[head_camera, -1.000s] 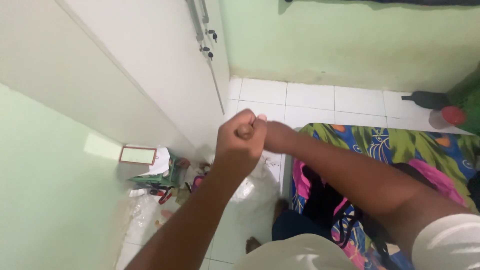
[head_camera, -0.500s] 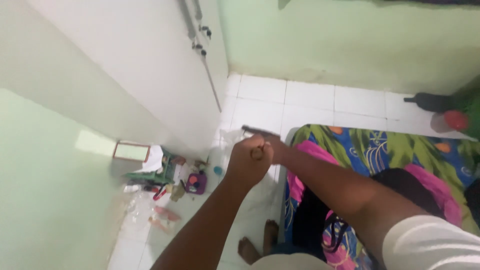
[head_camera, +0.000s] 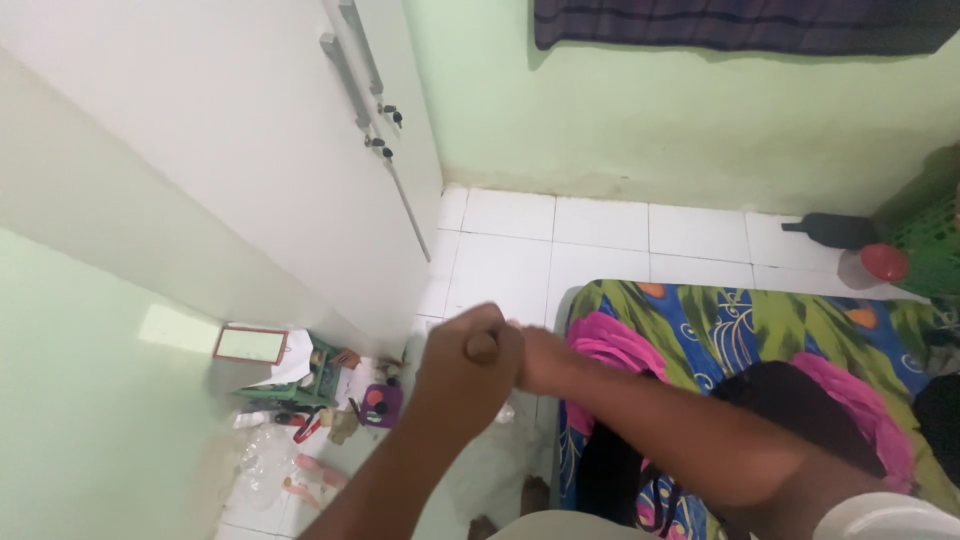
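Two hands meet in the middle of the view, above the white floor (head_camera: 520, 250). The left hand (head_camera: 468, 368) is balled into a fist, and a small brown rounded end, the stub (head_camera: 482, 347), pokes out of it near the thumb. What the stub belongs to cannot be told; most of it is hidden inside the fist, so its long axis cannot be read either. The right hand (head_camera: 540, 358) lies just right of the fist and touches it, its fingers curled toward the stub; whether it grips anything is unclear. The left hand is the nearer to the stub, being clamped around it, and the right comes at it from the right side.

Beneath and right of the hands a bright flowered mattress (head_camera: 740, 320) lies on the floor, with a dark bag (head_camera: 800, 400) on it. Left stands a white cupboard (head_camera: 250, 150) with small clutter (head_camera: 320, 385) at its foot. Far right, by the green wall (head_camera: 680, 110), stand a dark bottle (head_camera: 835, 230) and a red-lidded jar (head_camera: 880, 263).
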